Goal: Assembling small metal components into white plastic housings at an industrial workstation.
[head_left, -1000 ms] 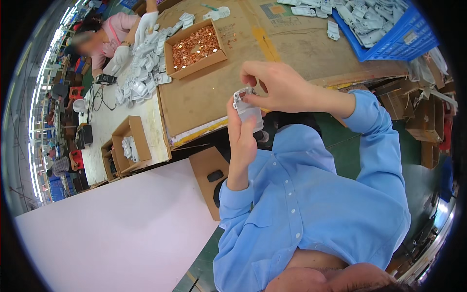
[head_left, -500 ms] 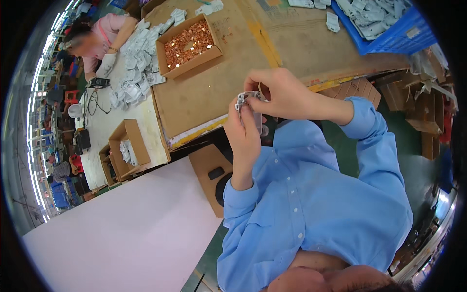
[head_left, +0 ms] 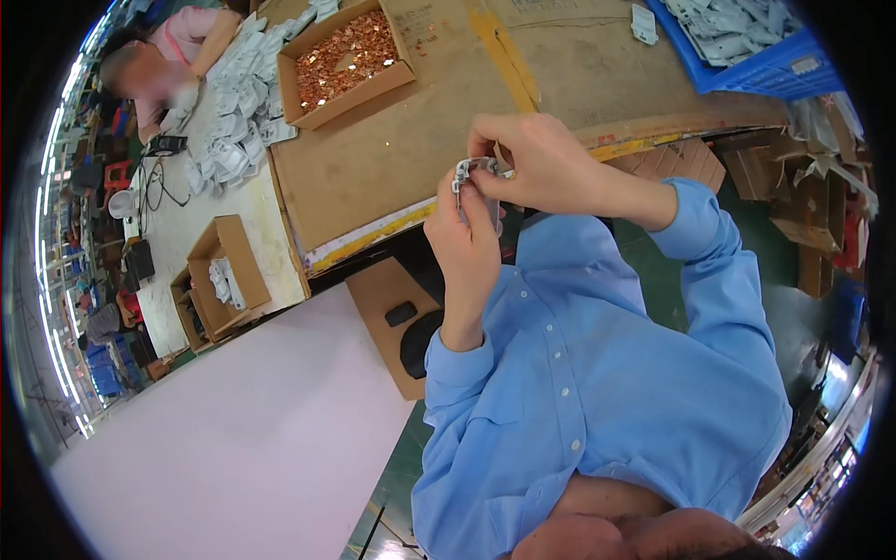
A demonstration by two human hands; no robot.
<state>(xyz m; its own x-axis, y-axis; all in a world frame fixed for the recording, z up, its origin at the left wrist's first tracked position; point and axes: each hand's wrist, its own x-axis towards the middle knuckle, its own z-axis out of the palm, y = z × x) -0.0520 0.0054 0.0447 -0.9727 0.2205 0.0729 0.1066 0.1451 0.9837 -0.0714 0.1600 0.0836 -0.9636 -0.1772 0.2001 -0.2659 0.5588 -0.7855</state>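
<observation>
My left hand (head_left: 465, 252) is closed around a small white plastic housing (head_left: 463, 172), holding it up over the table's front edge. Its lower part looks pale and partly see-through, and fingers cover much of it. From the right, my right hand (head_left: 541, 166) reaches in with thumb and fingers pinched at the top of the housing. Whether a small piece sits between those fingertips is hidden. Beyond my hands, to the left, a cardboard box (head_left: 322, 114) holds many small copper-coloured metal pieces (head_left: 345, 61).
White plastic parts (head_left: 233, 140) lie heaped at the left, near a co-worker in pink (head_left: 177, 47). A smaller cardboard box (head_left: 245, 266) holds more. A blue crate (head_left: 747, 77) of similar parts stands far right. One loose part (head_left: 644, 24) lies beside it.
The whole view has shifted slightly, so the table and boxes sit further up and left. My hands stay together at the housing, with a slight change in finger position.
</observation>
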